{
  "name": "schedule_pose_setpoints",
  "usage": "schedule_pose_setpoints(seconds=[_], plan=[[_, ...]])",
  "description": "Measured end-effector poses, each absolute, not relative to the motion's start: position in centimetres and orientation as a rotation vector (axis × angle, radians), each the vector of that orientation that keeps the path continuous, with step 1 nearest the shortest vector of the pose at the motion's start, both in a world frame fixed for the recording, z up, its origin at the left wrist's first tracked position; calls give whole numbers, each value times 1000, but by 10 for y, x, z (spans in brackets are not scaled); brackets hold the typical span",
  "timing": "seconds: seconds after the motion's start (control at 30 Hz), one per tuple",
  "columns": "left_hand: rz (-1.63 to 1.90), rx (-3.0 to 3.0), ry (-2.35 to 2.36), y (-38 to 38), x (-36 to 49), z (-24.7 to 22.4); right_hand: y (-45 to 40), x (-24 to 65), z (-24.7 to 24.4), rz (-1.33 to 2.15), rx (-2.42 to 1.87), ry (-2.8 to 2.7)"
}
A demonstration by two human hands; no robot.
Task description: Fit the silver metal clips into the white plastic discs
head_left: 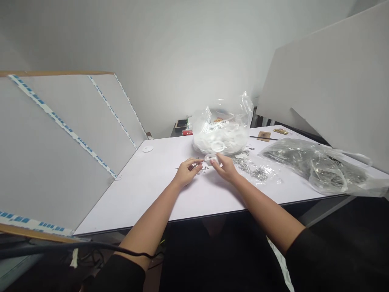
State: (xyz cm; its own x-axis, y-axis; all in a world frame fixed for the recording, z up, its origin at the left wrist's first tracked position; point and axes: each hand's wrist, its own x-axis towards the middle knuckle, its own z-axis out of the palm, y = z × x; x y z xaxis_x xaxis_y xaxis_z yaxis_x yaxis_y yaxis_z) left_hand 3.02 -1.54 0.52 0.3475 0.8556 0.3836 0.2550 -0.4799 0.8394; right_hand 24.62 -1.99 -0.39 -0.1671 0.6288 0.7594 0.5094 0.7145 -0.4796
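My left hand [187,171] is curled over the white table [142,194], its fingertips pinched close to a white plastic ring [210,158]. Whether those fingers hold something small is hard to tell. My right hand [224,168] grips that ring from the right side. Several tiny metal pieces [194,168] lie scattered just below the fingers of my left hand. Behind my hands, a clear plastic bag of white rings [219,132] stands open, with one ring [218,146] at its front. To the right of my right hand lies a spread of small metal beads [253,170].
A clear bag of dark metal parts [316,170] lies at the right. A wooden square [263,136], a thin black rod [263,138] and brass pieces [281,131] sit behind it. A white disc [147,149] lies far left. Taped white panels [60,138] rise left of the table.
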Motion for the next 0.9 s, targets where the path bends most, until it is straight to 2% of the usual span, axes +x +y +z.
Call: schedule_pose_setpoints(seconds=[0.17,0.33,0.43,0.53,0.73,0.9], plan=[[1253,2033,1040,-10,23,7,1,285,65,-532,-1047,-1631],[1259,2042,1524,17,-1,23,56,301,112,-710,-1347,-1758],[884,2156,1868,38,-24,33,96,296,113,-642,-1466,-1914],[508,2221,2136,60,-52,34,114,289,114,-584,-1368,-1886],[218,1982,2522,118,-107,32,43,253,113,-689,-872,-1784],[134,1642,2700,164,-127,31,-6,214,62,-476,-612,-1978]])
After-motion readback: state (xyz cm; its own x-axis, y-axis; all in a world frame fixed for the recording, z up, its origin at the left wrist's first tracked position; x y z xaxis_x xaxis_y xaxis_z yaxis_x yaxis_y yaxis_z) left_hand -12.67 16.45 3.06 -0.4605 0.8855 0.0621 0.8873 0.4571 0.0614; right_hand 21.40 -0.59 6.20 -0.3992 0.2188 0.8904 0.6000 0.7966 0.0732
